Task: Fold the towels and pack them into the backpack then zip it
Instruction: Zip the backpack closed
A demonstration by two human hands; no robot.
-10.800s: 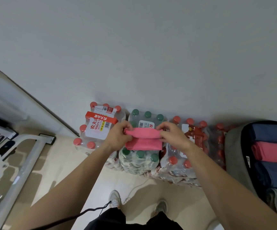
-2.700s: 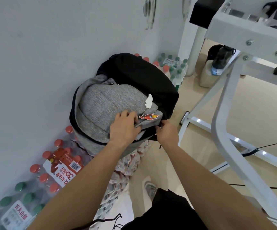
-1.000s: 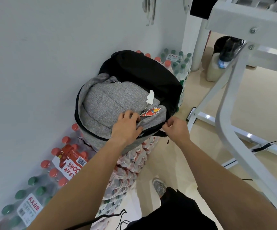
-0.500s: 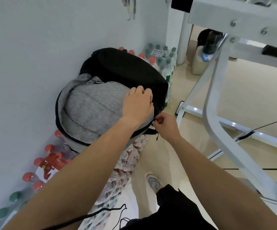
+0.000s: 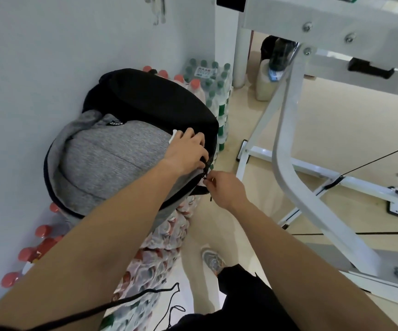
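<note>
The backpack [image 5: 112, 163] — domed, grey knit and smooth black — rests on shrink-wrapped bottle packs [image 5: 169, 235]. Left hand [image 5: 186, 151] presses its flap, fingers together; right hand [image 5: 224, 187] pinches the zipper pull [image 5: 205, 178].

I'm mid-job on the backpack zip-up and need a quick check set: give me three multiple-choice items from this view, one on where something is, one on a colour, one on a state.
1. Where does the backpack rest?
A. On packs of bottled water against the wall
B. On the bare floor
C. On the white metal frame

2. What colour is the backpack's front panel under the left hand?
A. Red
B. Grey
C. Green

3. What is the right hand doing?
A. Hanging open, away from the bag
B. Holding a folded towel
C. Pinching something small at the zip line on the bag's near edge

Answers:
1 A: wrapped bottles show under and beside the bag.
2 B: the panel is grey knit, the far section black.
3 C: its fingertips are closed at the zip line, while the left hand presses on the panel.
</note>
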